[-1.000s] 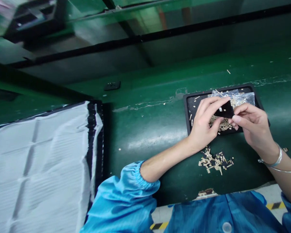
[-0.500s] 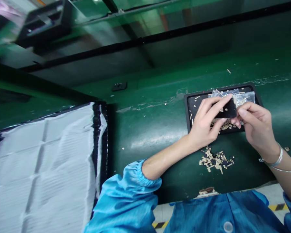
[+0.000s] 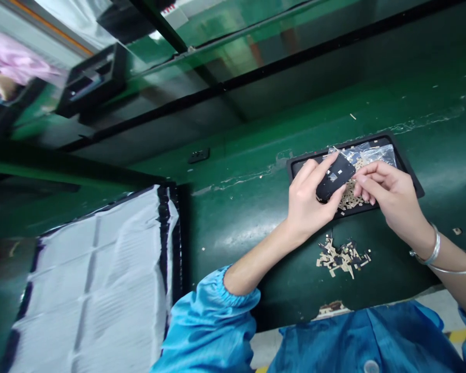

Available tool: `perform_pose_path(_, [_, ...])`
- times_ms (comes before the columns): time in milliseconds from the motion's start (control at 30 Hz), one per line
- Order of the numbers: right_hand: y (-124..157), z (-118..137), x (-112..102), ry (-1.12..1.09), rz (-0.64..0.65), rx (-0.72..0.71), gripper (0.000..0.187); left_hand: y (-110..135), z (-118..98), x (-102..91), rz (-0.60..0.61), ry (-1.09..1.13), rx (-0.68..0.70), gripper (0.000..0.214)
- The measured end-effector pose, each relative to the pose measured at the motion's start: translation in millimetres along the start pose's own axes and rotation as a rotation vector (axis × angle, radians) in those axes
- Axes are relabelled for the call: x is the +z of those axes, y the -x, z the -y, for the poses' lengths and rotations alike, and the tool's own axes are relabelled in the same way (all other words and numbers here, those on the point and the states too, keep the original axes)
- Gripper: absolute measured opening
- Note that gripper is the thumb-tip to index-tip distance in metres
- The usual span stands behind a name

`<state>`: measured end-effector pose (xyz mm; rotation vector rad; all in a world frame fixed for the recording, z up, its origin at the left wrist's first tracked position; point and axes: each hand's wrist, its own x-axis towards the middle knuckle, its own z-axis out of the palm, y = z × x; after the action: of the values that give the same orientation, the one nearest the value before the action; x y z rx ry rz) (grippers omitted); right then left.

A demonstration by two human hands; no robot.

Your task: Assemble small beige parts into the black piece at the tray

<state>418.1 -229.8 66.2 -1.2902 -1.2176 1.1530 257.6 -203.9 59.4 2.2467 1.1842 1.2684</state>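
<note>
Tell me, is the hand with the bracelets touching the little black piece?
Cannot tell. In the head view the left hand pinches the small black part, while the right hand has its fingertips right at the part's edge, with no clear contact or gap.

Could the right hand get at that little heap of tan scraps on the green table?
Probably yes. The right hand hovers over the black tray, and the scrap heap lies just below it with bare table between.
</note>
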Motion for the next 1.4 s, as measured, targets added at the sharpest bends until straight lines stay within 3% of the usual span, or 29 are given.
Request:
perform_pose_path(200, [6.3, 2.0, -0.4, 0.373, -0.126, -0.193, 0.020, 0.7, -1.9, -0.8, 0.033, 0.028, -0.052, 0.041])
perform_pose_path(400, [5.0, 2.6, -1.1, 0.262, -0.094, -0.116, 0.020, -15.8, 12.4, -3.2, 0.050, 0.155, -0.231, 0.027])
perform_pose_path(533, [3.9, 2.3, -0.7, 0.270, -0.078, -0.134, 0.013, -60.6, 55.2, 6.0, -0.123, 0.201, -0.484, 0.037])
perform_pose_path(667, [2.1, -1.9, -1.4, 0.263, -0.036, -0.184, 0.013, -111.1, 110.8, 21.6, -0.302, 0.335, -0.794, 0.026])
perform_pose_path(800, [-1.1, -5.6, -2.3, 0.211, -0.035, -0.200, 0.013, -126.1, 148.5, 22.7, -0.326, 0.229, -1.007, 0.021])
perform_pose_path(933, [-2.7, -6.2, -1.4, 0.128, -0.024, -0.172, 0.013, -105.6, 160.2, 7.5, -0.210, -0.120, -0.859, 0.027])
perform_pose_path(1067, [-0.3, -6.0, 0.6, 0.164, 0.035, -0.174, 0.013, -76.7, 139.4, -6.0, -0.202, -0.226, -0.562, 0.016])
perform_pose_path(1133, [1.9, -5.6, 1.2, 0.254, 0.088, -0.228, 0.013, -61.0, 114.8, -9.2, -0.205, -0.173, -0.384, 0.012])
perform_pose_path(1233, [6.0, -4.4, 0.9, 0.460, 0.246, -0.422, 0.011, -35.0, 70.5, -9.2, -0.158, 0.029, -0.156, 0.014])
perform_pose_path(1300, [9.9, -3.3, 1.0, 0.617, 0.380, -0.558, 0.012, -18.8, 46.8, -5.4, -0.077, 0.167, -0.106, 0.018])
perform_pose_path(1400, [17.4, -1.2, 4.0, 0.917, 0.563, -0.720, 0.015, -3.3, 31.3, 3.4, 0.109, 0.313, -0.166, 0.023])
